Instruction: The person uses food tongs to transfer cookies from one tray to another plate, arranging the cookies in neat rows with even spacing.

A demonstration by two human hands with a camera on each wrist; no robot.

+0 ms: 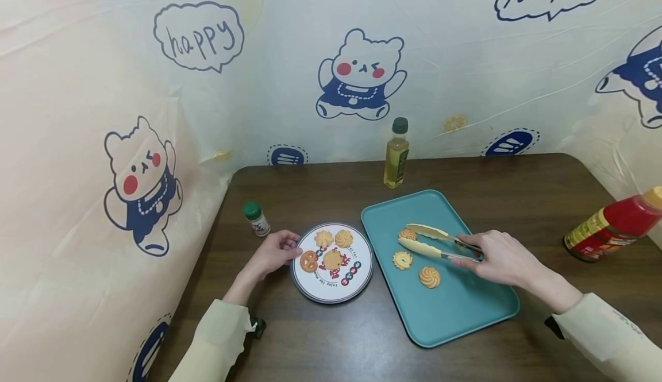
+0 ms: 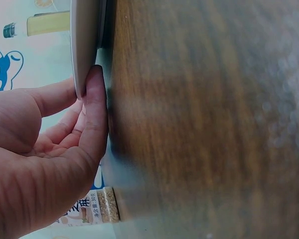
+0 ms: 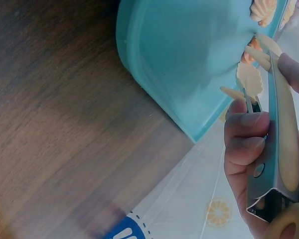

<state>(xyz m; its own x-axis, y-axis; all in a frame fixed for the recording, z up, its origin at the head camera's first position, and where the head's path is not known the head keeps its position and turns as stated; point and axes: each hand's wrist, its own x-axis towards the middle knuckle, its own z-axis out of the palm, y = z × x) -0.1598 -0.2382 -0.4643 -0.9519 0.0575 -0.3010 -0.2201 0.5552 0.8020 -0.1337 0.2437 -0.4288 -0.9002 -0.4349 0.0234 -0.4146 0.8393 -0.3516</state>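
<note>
Tongs (image 1: pixel 439 241) gripped in right hand (image 1: pixel 496 258), tips around a cookie (image 1: pixel 407 234) on the tray (image 1: pixel 465 307); left hand (image 1: pixel 274 253) (fingers loosely bent) touches the plate (image 1: pixel 357 281) beside the tray.

1. A makeshift home kitchen corner: a dark wood-grain bench (image 1: pixel 465 181) is walled in by cream plastic sheeting (image 1: pixel 77 83) printed with cartoon bears and "happy" bubbles.
2. Cooking goods stand about: an oil bottle (image 1: pixel 396 153), a green-capped spice jar (image 1: pixel 256 218), a red sauce bottle (image 1: pixel 612 224).
3. Cookies lie on a teal tray (image 1: pixel 465 307) and a printed plate (image 1: pixel 357 281).
</note>
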